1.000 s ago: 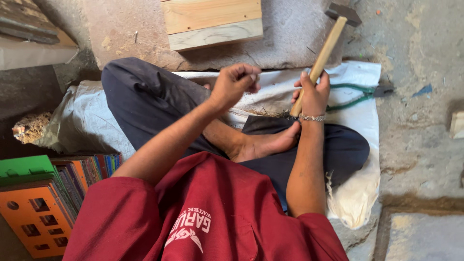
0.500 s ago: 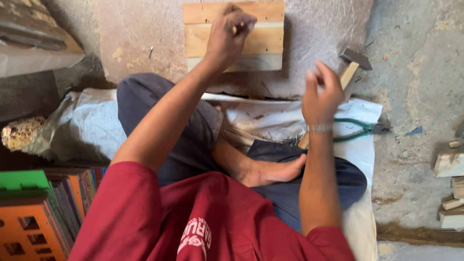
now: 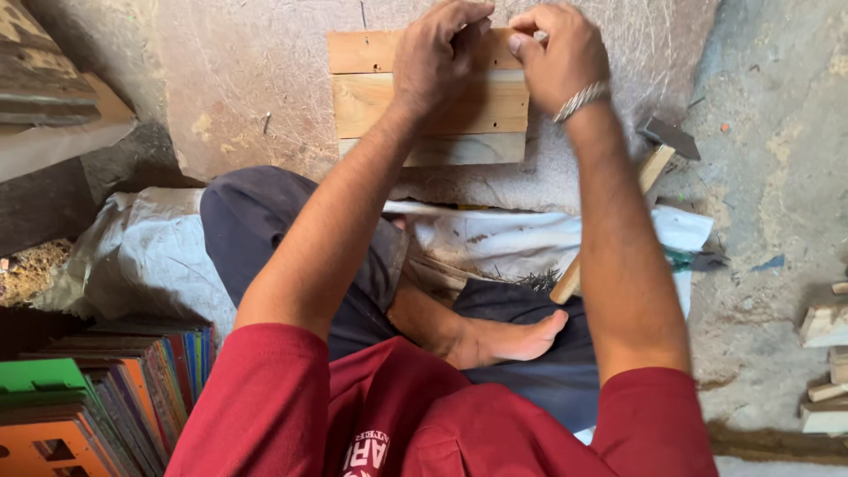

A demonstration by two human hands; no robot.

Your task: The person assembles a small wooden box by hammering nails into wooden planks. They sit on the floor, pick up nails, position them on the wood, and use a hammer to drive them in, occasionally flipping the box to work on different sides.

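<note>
In the head view, both hands meet at the top centre of the frame over a small panel of pale wooden slats lying flat on the rough grey floor. The left hand rests on the panel's far slat with its fingers curled and pressed together at the tips, as if pinching something small; what it pinches is hidden by the knuckles. The right hand, with a silver bracelet at the wrist, sits just beside it at the panel's upper right corner, thumb and forefinger closed on a tiny pale object that is too small to tell. The fingertips of the two hands nearly touch.

The panel's slats run left to right across the frame, so its long axis lies crosswise to both forearms, and it sits directly under and just nearer than the hands. Neither hand is clearly closer to it; both lie on its far edge.

A wooden-handled hammer with a dark metal head lies unheld on the right, behind the right forearm, head toward the upper right and handle slanting down toward the person's lap. It is nearer the right hand than the left.

A white woven sack is spread under the crossed legs. Coloured boards are stacked at lower left, and wood offcuts lie at the right edge.
</note>
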